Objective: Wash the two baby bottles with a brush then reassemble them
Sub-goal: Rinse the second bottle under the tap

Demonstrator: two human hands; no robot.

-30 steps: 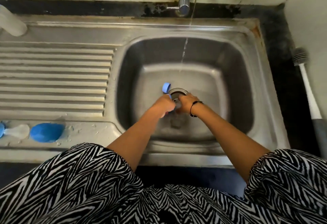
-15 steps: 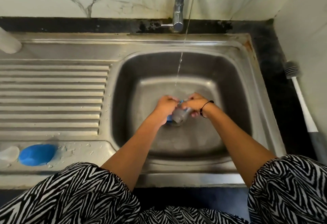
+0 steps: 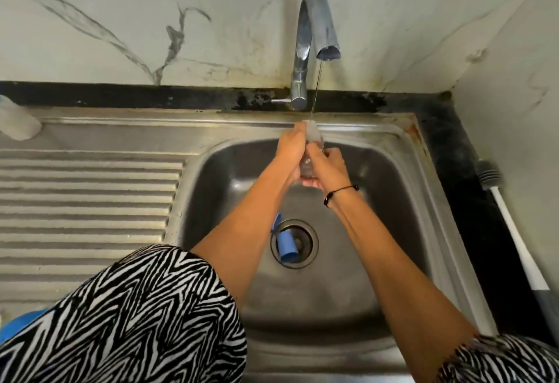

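Head view: I look down into a steel sink (image 3: 402, 152) with both hands raised toward its back rim, under the tap (image 3: 317, 19).
Step in hand: I judge this to be the rinse of one bottle (image 3: 311, 137), not brushing, since the brush (image 3: 511, 225) lies untouched on the dark table strip along the sink's right edge.
Bottle: clear, upright or nearly so, its top right under the thin stream (image 3: 316, 92); lower half hidden by the hands.
Left hand (image 3: 292, 146): fingers curled round the bottle's upper part, so its grip is closed on the bottle.
Right hand (image 3: 328, 164): wrapped round the lower part, grip likewise clasping the bottle; a black band sits on the wrist.
Blue part (image 3: 286, 245): lies on the drain at the basin's middle, apart from the hands; I take it for a collar or cap, though I cannot tell which.
Other pieces: a blue shape (image 3: 18, 323) shows at the near left corner of the draining board, mostly hidden by my sleeve; a pale object (image 3: 18, 125) sits at the far left corner.
Progress: I judge reassembly not yet begun, as the parts are scattered.
Next move calls for: tipping the bottle out, then either reaching right for the brush or picking the blue part off the drain, keeping a firm hold since wet plastic slips.
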